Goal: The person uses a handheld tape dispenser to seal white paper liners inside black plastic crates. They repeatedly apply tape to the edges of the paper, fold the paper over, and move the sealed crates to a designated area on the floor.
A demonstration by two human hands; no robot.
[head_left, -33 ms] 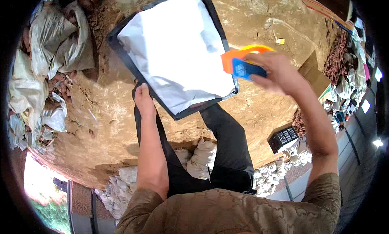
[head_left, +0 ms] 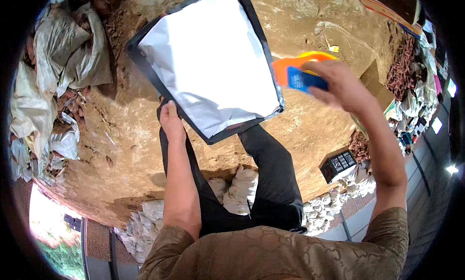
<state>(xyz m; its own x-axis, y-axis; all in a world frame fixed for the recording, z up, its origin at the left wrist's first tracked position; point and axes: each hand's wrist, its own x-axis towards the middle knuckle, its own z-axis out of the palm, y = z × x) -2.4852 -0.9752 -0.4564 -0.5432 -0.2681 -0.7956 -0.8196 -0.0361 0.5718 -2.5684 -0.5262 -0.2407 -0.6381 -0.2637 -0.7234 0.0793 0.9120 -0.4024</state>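
Observation:
A white, wrinkled sheet (head_left: 203, 62) inside a black-rimmed rectangular frame (head_left: 149, 70) is tilted across my knees. My left hand (head_left: 171, 117) grips the frame's lower left edge, thumb on top. To the right of the frame, my right hand (head_left: 339, 88) is closed on an orange and blue handheld tool (head_left: 302, 77) with a yellow curved part. The tool is slightly blurred, and its front end is by the frame's right edge; whether they touch I cannot tell. My legs in black trousers (head_left: 271, 173) are below the frame.
Sacks (head_left: 72, 52) and reddish-brown heaps lie at the left on the dirt ground (head_left: 116, 149). At the right are a cardboard piece (head_left: 375, 91), a black crate (head_left: 337, 164), a reddish pile (head_left: 399, 71) and more bags. More white sacks (head_left: 240, 188) lie behind my legs.
My right hand and the orange and blue tool have shifted a little to the right, away from the frame. My left hand and the frame have hardly moved.

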